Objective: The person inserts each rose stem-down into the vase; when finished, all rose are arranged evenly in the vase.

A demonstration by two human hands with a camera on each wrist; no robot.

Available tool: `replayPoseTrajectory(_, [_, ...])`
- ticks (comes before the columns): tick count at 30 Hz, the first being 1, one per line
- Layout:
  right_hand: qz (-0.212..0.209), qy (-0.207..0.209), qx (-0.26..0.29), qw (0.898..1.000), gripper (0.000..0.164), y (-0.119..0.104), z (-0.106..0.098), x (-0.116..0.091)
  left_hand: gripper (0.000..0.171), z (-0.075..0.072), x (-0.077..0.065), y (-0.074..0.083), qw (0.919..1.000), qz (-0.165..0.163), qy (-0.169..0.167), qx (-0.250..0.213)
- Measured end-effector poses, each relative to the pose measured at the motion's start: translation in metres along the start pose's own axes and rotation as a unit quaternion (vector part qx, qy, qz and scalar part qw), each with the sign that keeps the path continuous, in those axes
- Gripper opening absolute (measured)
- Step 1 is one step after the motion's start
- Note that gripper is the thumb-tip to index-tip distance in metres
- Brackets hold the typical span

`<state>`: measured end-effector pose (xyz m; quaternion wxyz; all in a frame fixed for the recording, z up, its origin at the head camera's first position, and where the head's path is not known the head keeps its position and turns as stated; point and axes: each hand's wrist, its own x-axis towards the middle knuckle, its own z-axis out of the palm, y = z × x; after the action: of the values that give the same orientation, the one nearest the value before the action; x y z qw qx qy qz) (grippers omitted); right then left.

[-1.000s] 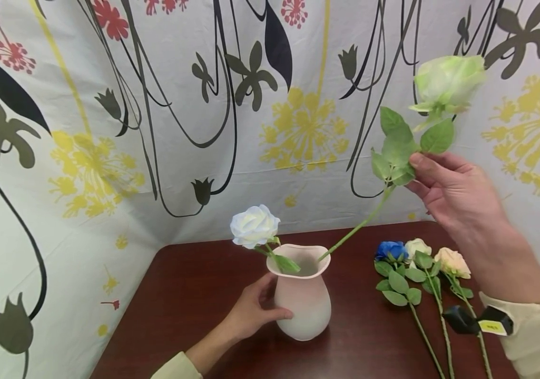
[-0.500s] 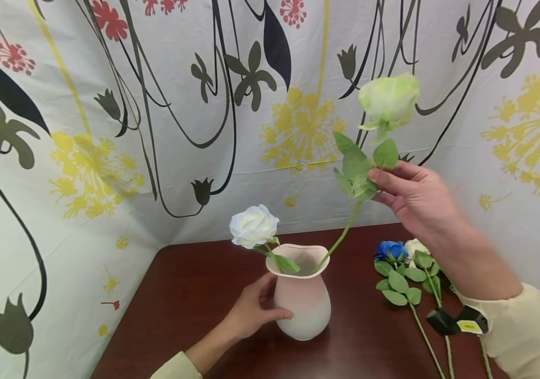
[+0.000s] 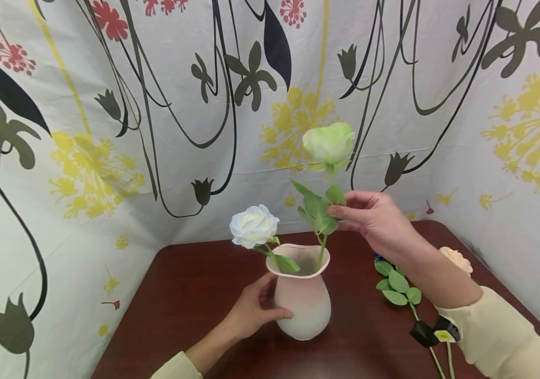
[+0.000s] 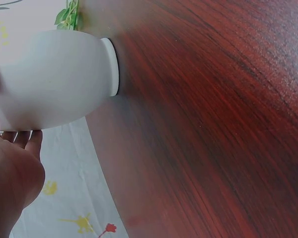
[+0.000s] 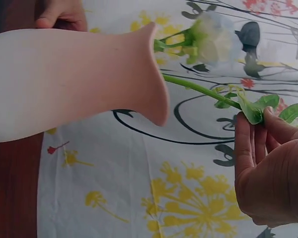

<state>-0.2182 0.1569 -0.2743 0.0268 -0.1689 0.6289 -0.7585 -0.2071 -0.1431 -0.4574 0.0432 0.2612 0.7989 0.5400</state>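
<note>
A pink-and-white vase (image 3: 303, 310) stands upright on the table, with my left hand (image 3: 253, 310) holding its left side. The thumb lies across the front, and in the left wrist view the fingers (image 4: 34, 141) wrap the other side. My right hand (image 3: 379, 223) pinches the leafy stem of a pale green rose (image 3: 329, 145) between thumb and fingers. That rose is upright above the vase, its stem (image 5: 201, 89) running down through the vase mouth on the right. A white rose with bluish petals (image 3: 254, 226) leans out over the left of the rim.
On the dark red-brown table (image 3: 194, 284), to the right, lie several roses partly hidden by my right arm. A peach rose (image 3: 455, 260) and green leaves (image 3: 396, 287) show there. A flower-patterned cloth (image 3: 179, 105) hangs behind and beside the table.
My right hand has moved left and down with the green rose. Its stem went from slanted to nearly upright and sits deeper in the vase. The left hand and vase have stayed put.
</note>
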Motion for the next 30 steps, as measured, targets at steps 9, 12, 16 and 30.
replayPoseTrajectory(9, [0.009, -0.028, -0.096, 0.995, 0.008, 0.021, 0.014, 0.002, 0.085, 0.000, 0.001, 0.001, 1.0000, -0.001, -0.003, -0.004])
replayPoseTrajectory(12, [0.015, -0.039, -0.134, 0.990, 0.015, 0.024, 0.017, 0.003, 0.085, 0.000, 0.001, 0.000, 1.0000, 0.000, -0.004, -0.005])
replayPoseTrajectory(16, [0.014, -0.053, -0.175, 0.983, 0.021, 0.027, 0.020, 0.005, 0.084, 0.000, 0.001, 0.000, 1.0000, 0.001, -0.006, -0.006])
replayPoseTrajectory(30, [-0.005, -0.091, -0.265, 0.960, 0.014, 0.036, 0.029, 0.006, 0.084, -0.001, 0.001, -0.001, 0.9999, 0.001, -0.005, -0.009])
